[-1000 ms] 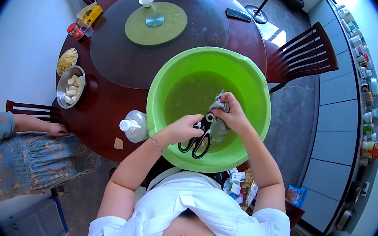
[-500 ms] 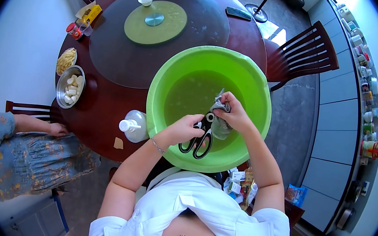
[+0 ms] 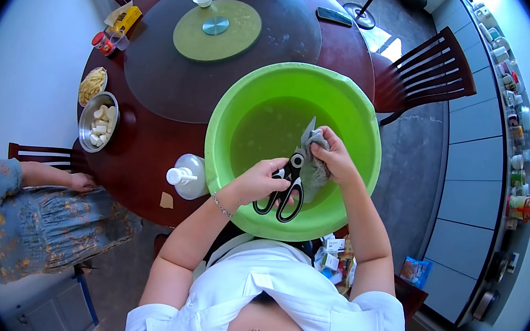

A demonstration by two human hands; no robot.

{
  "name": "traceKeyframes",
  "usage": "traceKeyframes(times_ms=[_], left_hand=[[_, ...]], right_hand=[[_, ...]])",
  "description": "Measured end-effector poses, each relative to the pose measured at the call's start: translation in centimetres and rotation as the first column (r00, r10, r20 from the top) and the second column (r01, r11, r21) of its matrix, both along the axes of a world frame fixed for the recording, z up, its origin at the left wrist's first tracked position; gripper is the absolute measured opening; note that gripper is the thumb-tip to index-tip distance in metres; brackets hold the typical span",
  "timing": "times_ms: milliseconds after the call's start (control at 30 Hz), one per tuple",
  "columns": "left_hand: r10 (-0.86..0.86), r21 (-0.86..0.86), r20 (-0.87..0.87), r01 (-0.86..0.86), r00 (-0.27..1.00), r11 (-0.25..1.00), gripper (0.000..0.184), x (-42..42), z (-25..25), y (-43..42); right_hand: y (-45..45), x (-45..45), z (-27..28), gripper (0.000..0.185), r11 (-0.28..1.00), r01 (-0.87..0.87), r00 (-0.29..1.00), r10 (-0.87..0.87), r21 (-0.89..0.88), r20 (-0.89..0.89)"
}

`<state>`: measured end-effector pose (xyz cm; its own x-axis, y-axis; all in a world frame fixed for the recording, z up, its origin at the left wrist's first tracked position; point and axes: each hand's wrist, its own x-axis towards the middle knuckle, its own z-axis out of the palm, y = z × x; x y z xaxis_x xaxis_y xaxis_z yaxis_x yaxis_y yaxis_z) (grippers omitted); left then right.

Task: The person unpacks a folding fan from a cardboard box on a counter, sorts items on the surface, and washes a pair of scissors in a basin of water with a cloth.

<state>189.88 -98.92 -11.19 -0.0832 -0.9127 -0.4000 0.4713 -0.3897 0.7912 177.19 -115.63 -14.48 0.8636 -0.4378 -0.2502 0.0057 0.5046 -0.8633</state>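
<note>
Over a large green basin (image 3: 218, 122) with murky water (image 3: 262, 126), my left hand (image 3: 263, 181) is closed round black-handled scissors (image 3: 296, 161), whose blades point away from me. My right hand (image 3: 334, 156) pinches a limp grey piece (image 3: 316, 174), possibly fish or skin; I cannot tell which. It hangs just right of the scissors, against their blades. The basin sits at the near edge of the dark red round table (image 3: 143, 159). A clear pump bottle (image 3: 191, 177) stands left of the basin.
Left on the table are a steel bowl of white pieces (image 3: 100, 125), a plate of pale strips (image 3: 93, 85) and a red-lidded jar (image 3: 102, 43). Another person (image 3: 34, 206) is at the left edge. A chair (image 3: 433, 73) stands at the right.
The scissors' blades have come into fuller view beside the grey piece. My right hand has shifted slightly, and the piece hangs in a different fold.
</note>
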Motion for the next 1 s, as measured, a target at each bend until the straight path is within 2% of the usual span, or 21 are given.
traceKeyframes(times_ms=[133, 233, 433, 533, 633, 733, 767, 867, 933, 1000], left_hand=[[0.027, -0.003, 0.008, -0.027, 1.000, 1.000, 0.033, 0.2, -0.1, 0.1], [0.031, 0.012, 0.003, -0.031, 1.000, 0.999, 0.033, 0.2, 0.0, 0.1], [0.025, 0.006, 0.025, -0.025, 0.999, 1.000, 0.033, 0.2, 0.3, -0.1], [0.031, -0.023, 0.111, -0.029, 0.993, 0.999, 0.034, -0.2, -0.4, -0.2], [0.016, -0.020, 0.210, -0.012, 0.978, 1.000, 0.034, -0.7, -1.2, -0.2], [-0.004, -0.031, 0.305, 0.014, 0.952, 0.999, 0.034, -0.7, -2.5, -0.1], [-0.005, -0.043, 0.338, 0.021, 0.941, 0.999, 0.034, -0.5, -2.2, -0.2], [-0.029, 0.043, 0.128, 0.024, 0.991, 0.999, 0.033, 0.0, -0.4, 0.1], [-0.034, 0.045, 0.089, 0.030, 0.995, 0.999, 0.033, 0.3, 0.1, 0.2], [-0.035, 0.034, 0.093, 0.032, 0.995, 0.999, 0.033, 0.3, 0.0, 0.3]], right_hand=[[-0.6, -1.0, -0.4, 0.030, 0.991, -0.013, 0.999, 0.008, 0.132, 0.039], [-0.2, -0.9, 0.7, 0.030, 0.991, -0.003, 1.000, 0.006, 0.134, -0.021], [0.4, -0.1, 0.7, 0.033, 0.983, 0.020, 0.998, -0.030, -0.181, -0.051], [1.1, 0.8, 1.4, 0.040, 0.860, -0.021, 0.969, -0.108, -0.510, -0.222], [1.6, 1.7, 1.9, 0.044, 0.826, -0.112, 0.920, -0.125, -0.552, -0.373], [2.1, 2.2, 3.0, 0.044, 0.780, -0.195, 0.879, -0.130, -0.594, -0.459], [2.0, 2.2, 2.7, 0.044, 0.759, -0.201, 0.895, -0.114, -0.619, -0.430], [1.4, 1.5, 1.4, 0.044, 0.730, -0.189, 0.946, -0.045, -0.657, -0.322], [0.7, 1.2, 1.1, 0.043, 0.754, -0.154, 0.978, 0.025, -0.638, -0.207], [0.9, 1.4, 1.5, 0.042, 0.765, -0.176, 0.967, 0.016, -0.620, -0.255]])
